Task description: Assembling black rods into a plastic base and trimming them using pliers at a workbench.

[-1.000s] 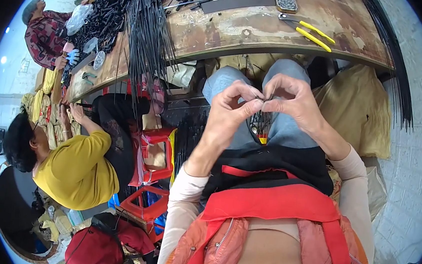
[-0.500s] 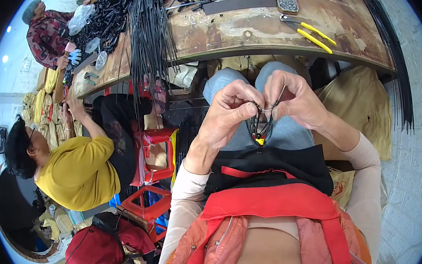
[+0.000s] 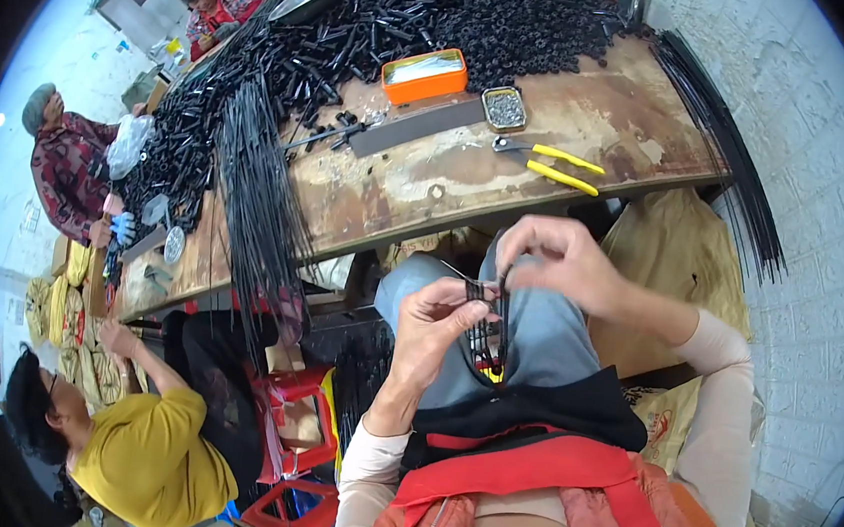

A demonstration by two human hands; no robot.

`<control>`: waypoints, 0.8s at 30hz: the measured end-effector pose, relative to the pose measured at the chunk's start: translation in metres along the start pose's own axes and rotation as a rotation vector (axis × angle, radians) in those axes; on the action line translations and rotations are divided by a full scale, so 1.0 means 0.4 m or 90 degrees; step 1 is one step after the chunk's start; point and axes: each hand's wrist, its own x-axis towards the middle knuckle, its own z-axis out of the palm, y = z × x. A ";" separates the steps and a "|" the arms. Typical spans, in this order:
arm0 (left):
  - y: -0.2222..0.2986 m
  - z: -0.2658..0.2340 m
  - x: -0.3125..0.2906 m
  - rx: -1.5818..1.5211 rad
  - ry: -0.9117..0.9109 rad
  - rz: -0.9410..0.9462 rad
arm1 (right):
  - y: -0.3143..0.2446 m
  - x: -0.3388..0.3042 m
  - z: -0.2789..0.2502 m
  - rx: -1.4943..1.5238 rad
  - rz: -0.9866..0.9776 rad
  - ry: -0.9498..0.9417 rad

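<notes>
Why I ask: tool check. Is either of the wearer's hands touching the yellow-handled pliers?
No, the yellow-handled pliers lie on the table, apart from the left hand and right hand.

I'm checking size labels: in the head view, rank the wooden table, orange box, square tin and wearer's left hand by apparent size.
1. Wooden table
2. Left hand, perhaps helped by nearness to the camera
3. Orange box
4. Square tin

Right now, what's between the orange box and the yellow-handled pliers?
Head view: a small tin of grey bits and the right end of a dark flat strip lie between box and pliers.
</notes>
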 end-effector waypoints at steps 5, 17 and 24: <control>0.015 -0.017 0.079 0.075 0.088 -0.011 | 0.047 0.233 -0.332 -0.418 -0.051 0.203; -0.005 -0.048 0.132 0.030 -0.009 -0.066 | 0.167 0.417 -0.545 -0.698 -0.167 0.164; -0.013 -0.020 0.132 0.159 0.004 -0.144 | -0.013 0.180 -0.197 -0.103 0.125 0.081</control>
